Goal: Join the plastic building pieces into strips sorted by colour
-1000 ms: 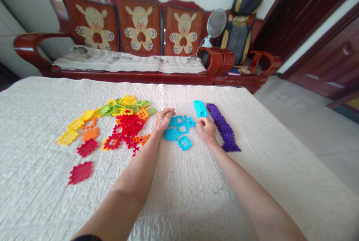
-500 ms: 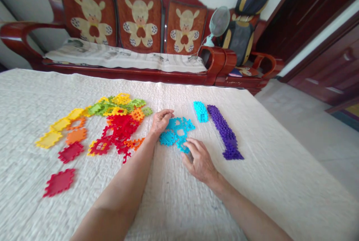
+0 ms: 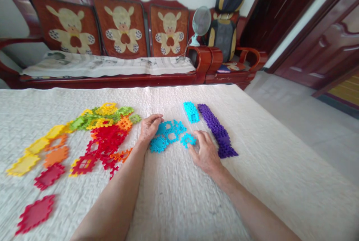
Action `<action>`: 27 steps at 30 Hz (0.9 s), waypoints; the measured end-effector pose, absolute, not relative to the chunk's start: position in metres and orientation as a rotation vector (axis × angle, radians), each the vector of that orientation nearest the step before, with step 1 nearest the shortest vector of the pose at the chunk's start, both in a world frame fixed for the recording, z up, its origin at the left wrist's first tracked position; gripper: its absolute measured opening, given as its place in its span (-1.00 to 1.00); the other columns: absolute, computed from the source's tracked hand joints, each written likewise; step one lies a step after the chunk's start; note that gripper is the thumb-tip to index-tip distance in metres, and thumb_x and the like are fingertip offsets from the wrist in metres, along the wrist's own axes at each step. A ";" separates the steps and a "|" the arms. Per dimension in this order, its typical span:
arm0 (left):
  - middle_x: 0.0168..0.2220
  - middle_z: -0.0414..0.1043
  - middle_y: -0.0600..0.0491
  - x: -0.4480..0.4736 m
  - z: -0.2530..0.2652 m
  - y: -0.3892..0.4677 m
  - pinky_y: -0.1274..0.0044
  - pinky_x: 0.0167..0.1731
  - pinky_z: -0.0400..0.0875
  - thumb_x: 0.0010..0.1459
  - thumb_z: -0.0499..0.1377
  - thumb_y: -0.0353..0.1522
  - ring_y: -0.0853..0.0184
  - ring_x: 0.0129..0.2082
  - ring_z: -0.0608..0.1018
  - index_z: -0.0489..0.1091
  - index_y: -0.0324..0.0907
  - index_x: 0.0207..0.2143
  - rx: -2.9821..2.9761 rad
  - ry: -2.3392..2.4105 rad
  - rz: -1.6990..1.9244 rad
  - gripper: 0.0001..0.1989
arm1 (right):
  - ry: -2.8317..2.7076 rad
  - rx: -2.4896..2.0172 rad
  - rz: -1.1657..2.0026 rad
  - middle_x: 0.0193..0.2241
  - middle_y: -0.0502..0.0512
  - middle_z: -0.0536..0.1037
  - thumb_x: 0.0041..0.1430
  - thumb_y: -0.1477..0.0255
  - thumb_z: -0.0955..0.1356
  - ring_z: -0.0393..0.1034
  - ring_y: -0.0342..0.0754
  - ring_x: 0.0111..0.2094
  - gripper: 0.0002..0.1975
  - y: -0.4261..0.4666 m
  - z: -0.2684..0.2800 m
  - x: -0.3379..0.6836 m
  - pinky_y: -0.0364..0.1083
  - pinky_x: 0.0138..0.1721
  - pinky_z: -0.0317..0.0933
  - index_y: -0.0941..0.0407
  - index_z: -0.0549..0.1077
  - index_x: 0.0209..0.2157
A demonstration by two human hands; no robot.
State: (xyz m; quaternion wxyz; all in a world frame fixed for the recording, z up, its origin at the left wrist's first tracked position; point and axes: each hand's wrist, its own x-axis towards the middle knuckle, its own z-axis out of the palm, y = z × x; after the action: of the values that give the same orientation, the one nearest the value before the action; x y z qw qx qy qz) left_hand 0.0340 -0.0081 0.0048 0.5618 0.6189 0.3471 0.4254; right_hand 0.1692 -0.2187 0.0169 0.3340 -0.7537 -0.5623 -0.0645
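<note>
Red-brown wooden sofa (image 3: 112, 80) spans the background, bear-patterned back cushions (image 3: 123, 28) along it; small fan (image 3: 202, 21) near its right end; pale quilted cloth (image 3: 174, 196) covers the surface in front.

Left hand (image 3: 151, 127) lies at the left edge of a flat blue cluster (image 3: 158, 144) of notched pieces; its grip looks narrow, thumb close to the fingers; cannot tell whether anything is held.

Right hand (image 3: 207, 153) is at a loose blue piece (image 3: 185, 139), which lies just right of the cluster; grip partly spread, thumb and fingers at the piece's right edge; cannot tell whether they pinch it.

Beyond the right hand, a compact light-blue row (image 3: 191, 112); just right of that, a longer purple row (image 3: 215, 125); left of the left hand, a red heap (image 3: 109, 138), with green pieces (image 3: 78, 122), yellow pieces (image 3: 36, 145) and orange pieces (image 3: 57, 156) around it.
</note>
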 end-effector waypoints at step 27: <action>-0.48 0.58 0.07 0.040 -0.001 -0.006 0.49 -0.38 0.47 -0.09 0.23 -0.19 0.26 -0.41 0.60 0.52 -0.09 -0.38 1.448 0.800 1.037 -0.77 | -1.271 -2.071 -0.435 -0.12 0.32 0.43 0.08 0.34 0.35 0.32 0.19 -0.08 -0.46 -0.147 0.020 0.207 0.15 -0.05 0.28 0.21 0.30 0.10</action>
State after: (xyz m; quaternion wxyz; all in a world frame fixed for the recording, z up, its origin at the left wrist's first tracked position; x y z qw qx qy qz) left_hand 0.0395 -0.0057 -0.0005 0.5602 0.6142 0.3393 0.4402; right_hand 0.2069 -0.1466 0.0198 0.3303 -0.7919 -0.4859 -0.1662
